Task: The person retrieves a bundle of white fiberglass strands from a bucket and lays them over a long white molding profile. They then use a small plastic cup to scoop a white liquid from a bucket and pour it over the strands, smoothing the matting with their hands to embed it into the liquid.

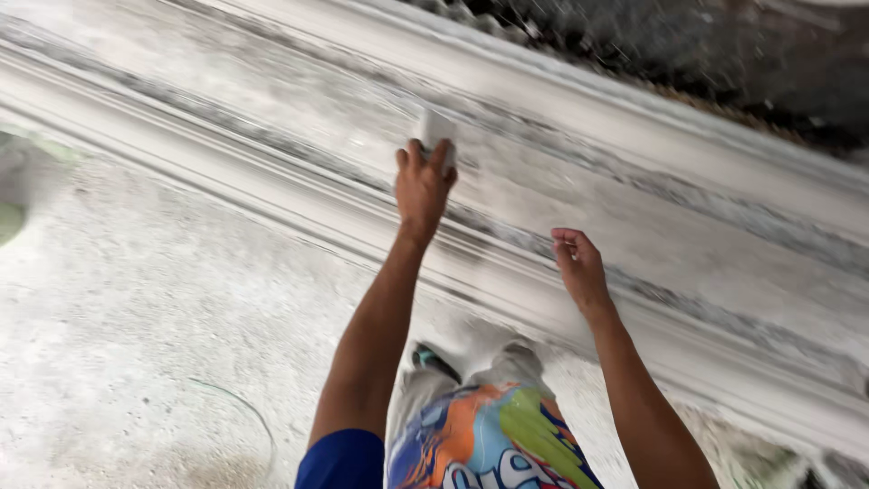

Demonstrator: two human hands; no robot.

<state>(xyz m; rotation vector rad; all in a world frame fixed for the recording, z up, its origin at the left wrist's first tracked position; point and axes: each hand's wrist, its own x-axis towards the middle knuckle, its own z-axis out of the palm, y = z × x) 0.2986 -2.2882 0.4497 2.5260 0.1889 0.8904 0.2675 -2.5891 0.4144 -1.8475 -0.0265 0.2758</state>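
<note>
I am pressing a small pale rectangular sanding block (436, 129) with my left hand (422, 186), fingers wrapped over it, against the long white moulded plaster cornice (634, 226). My right hand (579, 272) (loosely curled, holding nothing) is resting on the cornice's lower ridge, well apart from the block.

1. Dusty white floor (136, 317) fills the lower left, speckled and chalky.
2. A faint curved ring mark (244, 417) shows on the floor near the bottom edge.
3. A pale green patch (9, 217) sits at the far left edge.
4. Dark rubble (706, 54) lies along the top right.
5. A grey shoe (520, 349) and a teal-edged shoe (433, 360) stand on the floor.
6. Bright multicoloured shorts (493, 439) show at the bottom centre, beside a blue sleeve (342, 460).
</note>
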